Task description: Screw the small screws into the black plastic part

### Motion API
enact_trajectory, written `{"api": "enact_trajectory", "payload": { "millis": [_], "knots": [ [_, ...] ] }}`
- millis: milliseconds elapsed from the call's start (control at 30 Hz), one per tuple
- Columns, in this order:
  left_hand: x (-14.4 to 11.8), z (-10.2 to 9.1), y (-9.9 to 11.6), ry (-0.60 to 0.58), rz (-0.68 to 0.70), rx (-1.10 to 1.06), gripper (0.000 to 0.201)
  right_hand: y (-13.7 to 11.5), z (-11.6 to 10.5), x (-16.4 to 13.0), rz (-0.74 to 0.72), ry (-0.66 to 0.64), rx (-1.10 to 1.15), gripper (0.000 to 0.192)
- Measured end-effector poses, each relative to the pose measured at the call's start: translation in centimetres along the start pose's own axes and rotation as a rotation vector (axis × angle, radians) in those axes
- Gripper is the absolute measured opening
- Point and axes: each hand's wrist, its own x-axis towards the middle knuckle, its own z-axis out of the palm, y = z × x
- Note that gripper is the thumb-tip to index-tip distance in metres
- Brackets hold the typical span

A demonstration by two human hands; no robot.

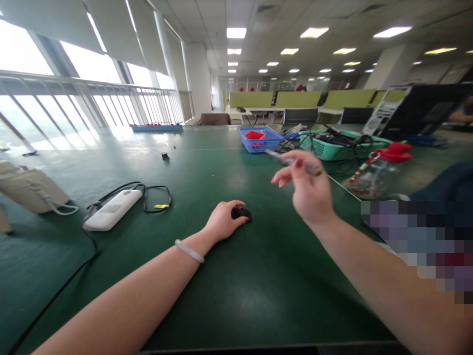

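Two hands over the surface [258, 296]: left hand [222, 222] closed on a black part [242, 213], right hand [308, 190] at 2 o'clock, raised, pinching a tool [291, 161].

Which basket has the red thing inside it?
The blue basket, the smaller one standing left of the green basket. It holds a red tray; the green one is full of dark cables.

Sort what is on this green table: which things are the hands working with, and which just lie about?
In hand:
small black part, under the left hand
slim tool, held raised by the right hand

Lying about:
white device with cable
blue basket
green basket
red-capped bottle
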Motion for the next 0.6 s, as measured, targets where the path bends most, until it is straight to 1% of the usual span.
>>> {"api": "enact_trajectory", "payload": {
  "millis": [67,167,200,267,300,400,533,600],
  "knots": [
    [0.2,0.1,-0.1,0.005,-0.015,-0.002,0.04,0.7,1.0,-1.4,0.076,0.002,0.02,0.03],
    [0.4,0.1,-0.2,-0.012,-0.001,0.018,0.034,1.8,2.3,-3.7,0.114,-0.015,0.059,0.033],
    [0.4,0.1,-0.2,-0.024,0.009,0.021,0.033,1.9,2.5,-4.2,0.124,-0.066,0.062,0.034],
    [0.4,-0.1,-0.2,-0.049,0.04,0.022,0.034,1.9,2.6,-4.9,0.143,-0.109,0.07,0.035],
    [0.4,-0.1,-0.3,-0.058,0.057,0.023,0.035,1.7,2.6,-5.0,0.13,-0.129,0.06,0.037],
    [0.3,-0.2,-0.4,-0.065,0.083,0.037,0.038,1.1,2.4,-5.1,0.013,-0.183,-0.009,0.042],
    [0.3,0.0,-0.6,-0.056,0.079,0.052,0.037,0.7,2.5,-5.3,-0.278,-0.322,-0.164,0.037],
    [0.3,0.0,-0.6,-0.055,0.085,0.051,0.037,0.7,2.7,-5.5,-0.401,-0.377,-0.233,0.033]
  ]
}}
